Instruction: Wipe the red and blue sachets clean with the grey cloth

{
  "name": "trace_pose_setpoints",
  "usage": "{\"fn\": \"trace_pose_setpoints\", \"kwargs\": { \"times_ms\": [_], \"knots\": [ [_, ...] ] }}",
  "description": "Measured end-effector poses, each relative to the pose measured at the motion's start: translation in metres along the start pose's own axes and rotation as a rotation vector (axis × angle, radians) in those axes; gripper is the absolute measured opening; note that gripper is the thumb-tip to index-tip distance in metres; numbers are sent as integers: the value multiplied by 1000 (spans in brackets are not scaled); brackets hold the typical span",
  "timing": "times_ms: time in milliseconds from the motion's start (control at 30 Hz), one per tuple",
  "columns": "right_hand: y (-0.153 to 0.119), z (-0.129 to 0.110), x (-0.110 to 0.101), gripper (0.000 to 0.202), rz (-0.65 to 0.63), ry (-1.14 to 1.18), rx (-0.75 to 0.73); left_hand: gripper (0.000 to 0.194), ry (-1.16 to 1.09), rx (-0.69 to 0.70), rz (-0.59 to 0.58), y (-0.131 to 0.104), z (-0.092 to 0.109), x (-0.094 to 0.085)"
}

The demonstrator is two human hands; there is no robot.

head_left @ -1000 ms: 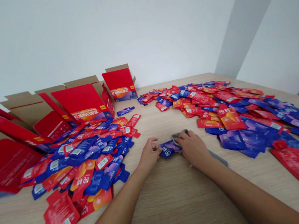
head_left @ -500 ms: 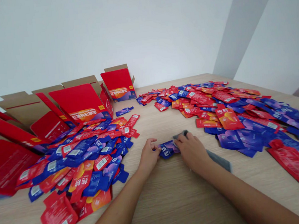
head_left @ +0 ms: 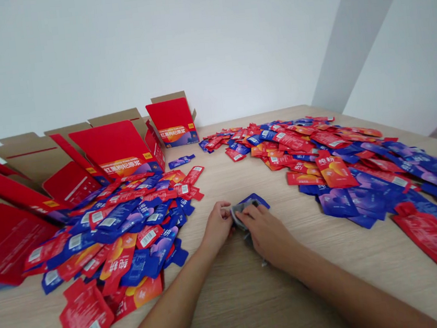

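Note:
Near the middle of the table lies a blue pouch (head_left: 260,200), mostly covered by a grey cloth (head_left: 241,221). My left hand (head_left: 218,224) is closed at the pouch's left end, its fingertips pinched together beside the cloth. My right hand (head_left: 263,230) is closed on the cloth and presses it over the pouch close to the left fingertips. Only the far right end of the pouch shows past the cloth.
A pile of red and blue pouches (head_left: 130,216) lies on the left, and a larger pile (head_left: 333,166) on the right. Open red boxes (head_left: 110,147) stand at the back left, with another red box (head_left: 172,122) near the wall.
My right hand has moved left along the pouch with the cloth, towards my left hand. The pouch's printed face is now mostly covered. My left hand has hardly moved.

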State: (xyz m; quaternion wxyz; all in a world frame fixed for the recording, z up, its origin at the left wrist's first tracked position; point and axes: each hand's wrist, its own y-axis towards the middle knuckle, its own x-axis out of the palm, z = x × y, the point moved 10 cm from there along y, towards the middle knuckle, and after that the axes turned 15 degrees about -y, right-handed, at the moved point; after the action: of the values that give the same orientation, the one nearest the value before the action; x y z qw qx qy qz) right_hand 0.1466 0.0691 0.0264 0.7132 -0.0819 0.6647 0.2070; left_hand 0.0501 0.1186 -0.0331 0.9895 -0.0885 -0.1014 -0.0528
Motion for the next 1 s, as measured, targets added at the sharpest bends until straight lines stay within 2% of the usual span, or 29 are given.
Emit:
{"fn": "trace_pose_setpoints", "kwargs": {
  "times_ms": [67,100,200,267,333,400,467,533,600,667,733,867,933,1000],
  "knots": [
    [0,-5,3,52,-22,32,-5,28,9,8,-12,0,1,1],
    [1,2,6,51,-49,32,37,26,14,8,-14,0,2,1],
    [2,45,14,48,-126,-17,232,27,14,-16,-27,1,1,1],
    [1,60,12,47,-117,-33,289,30,10,-42,-60,2,-1,2],
    [2,45,4,50,-47,2,201,32,11,-57,-92,3,-1,4],
    [3,16,-2,53,14,37,58,31,15,-58,-106,3,-1,5],
    [4,2,1,51,-2,37,0,29,33,-44,-108,2,0,6],
    [7,13,9,47,-66,6,66,29,58,-45,-112,2,0,7],
    [8,38,16,45,-129,-35,177,29,82,-68,-126,1,-2,9],
    [6,52,16,45,-138,-51,236,30,96,-85,-145,1,-3,10],
    [5,43,9,47,-89,-21,186,31,107,-86,-164,1,-3,10],
    [5,3,3,48,-42,17,24,32,132,-77,-185,1,-4,12],
    [7,9,9,45,-67,4,63,30,156,-57,-174,2,-4,11],
    [9,32,16,43,-100,-18,166,24,194,-30,-152,1,-3,10]
  ]
}}
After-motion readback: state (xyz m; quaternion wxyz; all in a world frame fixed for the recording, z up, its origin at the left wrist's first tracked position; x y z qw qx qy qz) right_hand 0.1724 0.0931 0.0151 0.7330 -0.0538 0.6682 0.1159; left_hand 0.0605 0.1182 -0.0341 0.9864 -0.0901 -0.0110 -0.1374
